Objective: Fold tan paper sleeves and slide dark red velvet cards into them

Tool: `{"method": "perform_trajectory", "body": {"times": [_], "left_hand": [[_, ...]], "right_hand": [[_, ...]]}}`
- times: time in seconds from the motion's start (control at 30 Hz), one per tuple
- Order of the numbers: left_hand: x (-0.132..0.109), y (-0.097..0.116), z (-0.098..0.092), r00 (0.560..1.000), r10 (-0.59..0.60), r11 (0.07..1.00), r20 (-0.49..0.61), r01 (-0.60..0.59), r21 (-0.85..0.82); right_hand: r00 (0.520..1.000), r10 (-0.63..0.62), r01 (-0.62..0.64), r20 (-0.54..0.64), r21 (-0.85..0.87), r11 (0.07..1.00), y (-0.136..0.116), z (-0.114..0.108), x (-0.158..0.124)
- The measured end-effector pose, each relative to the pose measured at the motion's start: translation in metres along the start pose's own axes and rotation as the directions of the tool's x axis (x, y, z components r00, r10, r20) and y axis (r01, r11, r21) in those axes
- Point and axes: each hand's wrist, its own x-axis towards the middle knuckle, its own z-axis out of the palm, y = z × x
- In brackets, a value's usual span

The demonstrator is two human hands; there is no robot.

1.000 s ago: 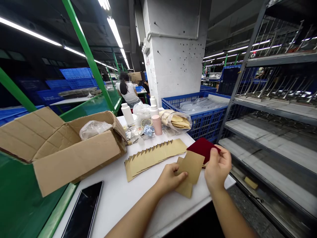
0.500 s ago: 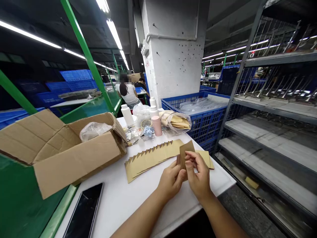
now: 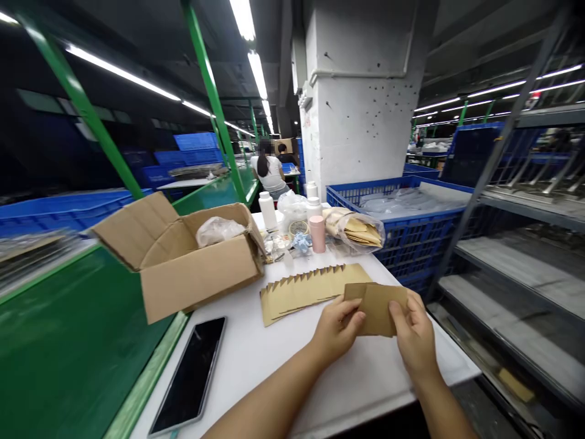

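One kraft sleeve [image 3: 377, 308]: flat, matte brown, held over the white table [image 3: 256, 366] near its right edge, pinched narrowly by the left hand [image 3: 337, 329] at one side and the right hand [image 3: 414, 341] at the other. Open tabletop runs left toward the phone [image 3: 192, 378]. A fanned row of sleeves [image 3: 311, 292] lies just beyond; the blue crate [image 3: 411, 238] stands past the far edge.

Factory floor; blue plastic crates [image 3: 411, 256]; metal shelving [image 3: 512, 286]; green workbench [image 3: 68, 341]
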Motion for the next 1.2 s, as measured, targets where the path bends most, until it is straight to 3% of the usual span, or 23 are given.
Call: {"method": "perform_trajectory", "body": {"times": [0.1,0.27,0.37,0.47,0.67,0.87,0.97,1.03,1.13,1.2], "left_hand": [[-0.005,0.003,0.004,1.0,-0.004,0.998,-0.024,0.002,-0.064],[-0.007,0.004,0.01,0.987,-0.153,0.963,-0.041,0.14,-0.231],[-0.004,0.0,0.01,0.945,-0.32,0.907,-0.07,0.284,-0.311],[-0.002,-0.004,0.01,0.897,-0.431,0.836,-0.095,0.357,-0.417],[0.002,-0.006,0.015,0.922,-0.381,0.794,-0.062,0.292,-0.534],[0.004,-0.016,0.011,0.916,-0.401,0.77,0.019,0.348,-0.535],[0.006,-0.021,0.008,0.903,-0.421,0.757,0.088,0.403,-0.515],[0.008,-0.023,0.006,0.886,-0.456,0.749,0.088,0.435,-0.5],[0.011,-0.028,0.001,0.858,-0.512,0.775,-0.044,0.439,-0.455],[0.012,-0.03,-0.003,0.835,-0.529,0.792,-0.152,0.423,-0.44]], "right_hand": [[0.99,0.063,-0.066,0.123,0.016,0.998,0.005,0.008,-0.009],[0.993,0.117,-0.119,0.026,0.191,0.974,0.014,0.024,-0.025],[0.978,0.167,-0.188,0.126,0.18,0.966,0.018,0.029,-0.028],[0.975,0.164,-0.188,0.151,0.169,0.967,0.018,0.029,-0.03],[0.965,0.088,-0.131,0.245,0.166,0.977,0.011,0.03,-0.03],[0.982,0.041,-0.062,0.185,0.111,0.992,0.015,0.038,-0.031],[0.987,-0.038,0.038,0.154,0.003,0.999,0.014,0.034,-0.026],[0.983,-0.15,0.166,0.102,-0.172,0.971,0.014,0.024,-0.017],[0.945,-0.288,0.327,0.155,-0.485,0.811,0.018,-0.001,0.001],[0.926,-0.27,0.377,0.263,-0.611,0.696,0.025,-0.018,0.011]]}}
